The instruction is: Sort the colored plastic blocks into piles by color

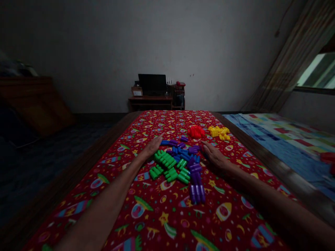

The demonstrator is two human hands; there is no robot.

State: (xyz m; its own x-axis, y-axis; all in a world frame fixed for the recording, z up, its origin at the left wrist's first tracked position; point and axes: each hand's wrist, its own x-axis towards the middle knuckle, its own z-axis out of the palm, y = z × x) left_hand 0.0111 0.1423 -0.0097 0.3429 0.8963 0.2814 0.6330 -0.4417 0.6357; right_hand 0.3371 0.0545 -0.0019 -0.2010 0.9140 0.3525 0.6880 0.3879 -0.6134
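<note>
Flanking hands: bare left hand (154, 145) at the left edge of the pile, fingers outstretched, nearest the blue pieces; bare right hand (216, 157) at the right edge, fingers extended, nearest the purple pieces. No piece seen pinched in either; contact at the fingertips cannot be told.
Pile between hands: glossy green ribbed plastic-looking blocks (165, 158) nearer the left; glossy blue ribbed blocks (180, 153) behind; glossy purple ribbed blocks (195, 168) along the right, one lying nearest the wearer.
Separate heaps: bright red plastic-looking blocks (196, 131) beyond the right hand; bright yellow plastic-looking blocks (219, 132) farther right, just beside the red.
Block handling: judged light, stiff and not fragile; smooth faces may slip slightly.
Block hold: best taken across the ribbed sides, thumb opposing fingers, clear of the stubby end pegs.
Supporting cloth: red fabric printed with rockets, planets and stars (157, 198); no lettering legible.
Desk at wall: black flat screen (152, 83), dark; white rectangular panel (137, 93) beside it, too small to read.
Brands: none legible.
</note>
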